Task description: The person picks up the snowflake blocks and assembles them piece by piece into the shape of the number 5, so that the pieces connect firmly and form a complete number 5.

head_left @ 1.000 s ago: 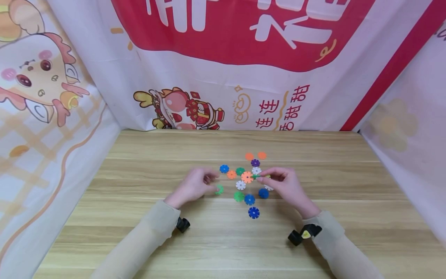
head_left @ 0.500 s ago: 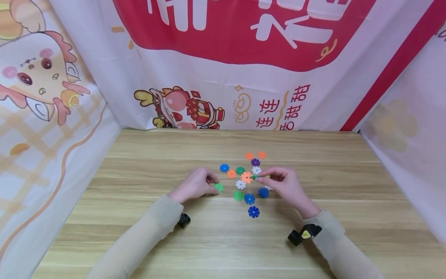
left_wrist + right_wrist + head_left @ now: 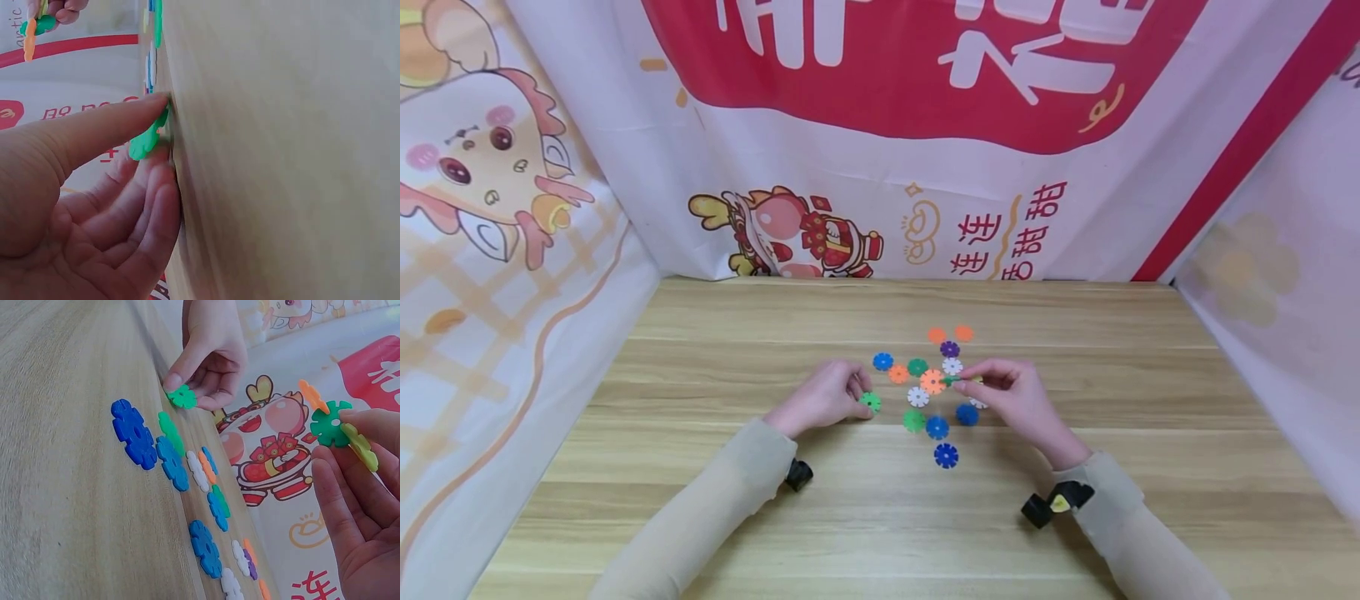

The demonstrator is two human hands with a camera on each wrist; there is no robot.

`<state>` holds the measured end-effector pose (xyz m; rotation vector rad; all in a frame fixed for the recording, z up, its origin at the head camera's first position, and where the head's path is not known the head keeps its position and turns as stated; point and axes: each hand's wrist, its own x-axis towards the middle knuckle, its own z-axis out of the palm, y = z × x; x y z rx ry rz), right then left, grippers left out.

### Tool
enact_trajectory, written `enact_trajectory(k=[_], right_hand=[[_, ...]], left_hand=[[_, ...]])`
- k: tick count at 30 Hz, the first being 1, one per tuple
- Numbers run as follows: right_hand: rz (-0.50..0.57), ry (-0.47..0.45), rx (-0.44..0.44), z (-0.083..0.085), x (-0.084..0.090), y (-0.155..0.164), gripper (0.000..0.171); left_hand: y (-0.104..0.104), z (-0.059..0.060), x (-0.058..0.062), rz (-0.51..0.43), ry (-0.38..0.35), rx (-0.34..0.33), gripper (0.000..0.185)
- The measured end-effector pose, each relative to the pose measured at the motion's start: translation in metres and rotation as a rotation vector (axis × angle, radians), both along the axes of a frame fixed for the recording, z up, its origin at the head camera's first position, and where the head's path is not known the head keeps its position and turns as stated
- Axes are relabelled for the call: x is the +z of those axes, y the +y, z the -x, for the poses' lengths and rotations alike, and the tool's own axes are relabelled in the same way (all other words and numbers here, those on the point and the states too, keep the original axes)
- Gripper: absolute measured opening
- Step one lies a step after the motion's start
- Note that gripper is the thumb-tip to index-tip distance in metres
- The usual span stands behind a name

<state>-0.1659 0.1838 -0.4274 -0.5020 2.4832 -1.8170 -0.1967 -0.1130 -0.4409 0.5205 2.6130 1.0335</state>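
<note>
Low over the wooden table, my left hand point(image 3: 823, 398) pinches a light green notched snowflake disc point(image 3: 182, 397) between thumb and fingers. The left wrist view shows this disc tilted, its edge close to the tabletop. My right hand point(image 3: 1017, 402) holds up a small joined piece above the other discs. In the right wrist view, that piece has a dark green disc point(image 3: 329, 428) in the middle, an orange disc point(image 3: 312, 395) slotted on one side and a yellow disc point(image 3: 360, 447) on the other. Thumb and fingers grip it around the green and yellow discs.
Several loose discs lie flat between and around the hands: a dark blue disc point(image 3: 946, 456) nearest, a purple disc point(image 3: 950, 349) and an orange disc point(image 3: 964, 333) farther back. A printed cloth point(image 3: 865, 167) hangs behind the wooden table point(image 3: 700, 333), with cloth at both sides too.
My left fingers have come together on the light green disc, which has tilted up slightly. The right hand stays in place with the joined piece.
</note>
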Motion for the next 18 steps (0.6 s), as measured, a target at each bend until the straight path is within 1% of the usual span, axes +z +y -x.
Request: enact_trajectory(k=[5,9,13,16,18], right_hand=[[0.001,-0.009,0.003,-0.001,0.003,0.000,0.018],[0.003,-0.023,0.004,-0.006,0.014,-0.002,0.016],[0.007,-0.028,0.005,-0.011,0.025,-0.005,0.017],[0.008,-0.031,0.005,-0.011,0.025,-0.005,0.017],[0.010,-0.038,0.005,-0.009,0.020,-0.004,0.017]], left_hand=[[0.002,-0.003,0.001,-0.066,0.009,-0.014,0.021],[0.003,-0.005,0.006,-0.139,0.038,-0.010,0.012],[0.005,-0.007,0.014,-0.206,0.090,0.003,0.009],[0.008,-0.010,0.019,-0.245,0.117,0.009,0.007],[0.010,-0.012,0.022,-0.266,0.142,0.008,0.006]])
